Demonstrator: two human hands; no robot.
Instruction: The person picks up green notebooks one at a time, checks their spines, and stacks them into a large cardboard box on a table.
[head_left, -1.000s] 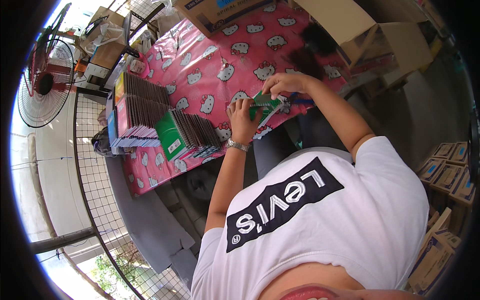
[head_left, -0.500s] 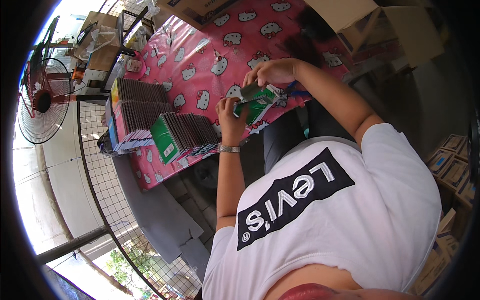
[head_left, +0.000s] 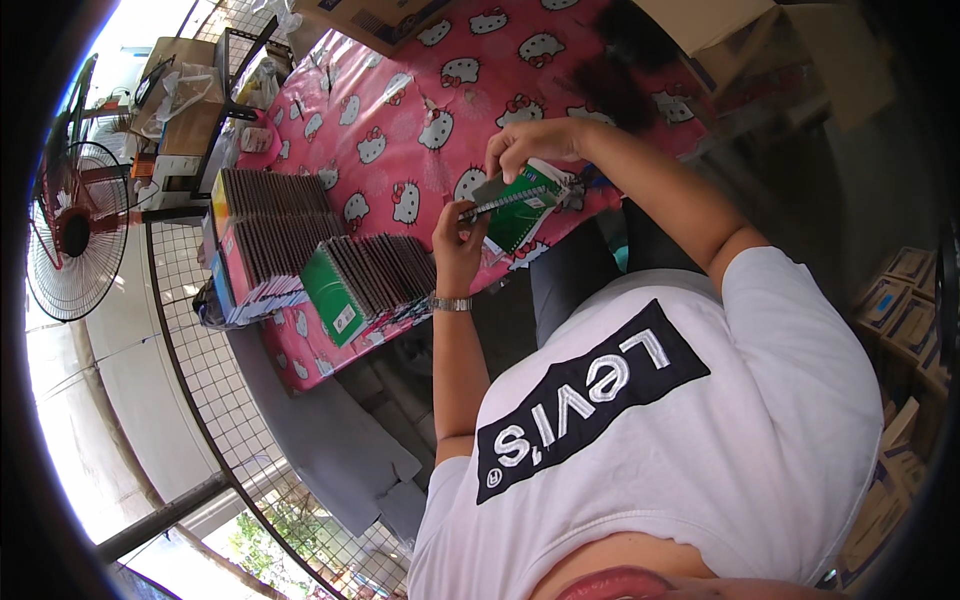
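While left grip (head_left: 458, 240) and right grip (head_left: 535, 144) hold a notebook (head_left: 520, 218), open carton (head_left: 705, 25); contents hidden

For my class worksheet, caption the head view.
Left hand and right hand at a green spiral notebook on a pink tablecloth.

Pink tablecloth (head_left: 446, 168): glossy, plastic-looking. Green notebook (head_left: 522, 217): smooth cover, wire-looking spiral (head_left: 517, 201). Watch band (head_left: 452, 304): shiny metal. Open carton (head_left: 695, 25): matt cardboard.

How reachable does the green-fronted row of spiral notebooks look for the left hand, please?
Yes, probably: the row of notebooks stands just left of the left hand, with nothing visible between them. The hand seems busy at a green notebook, so it may need freeing first.
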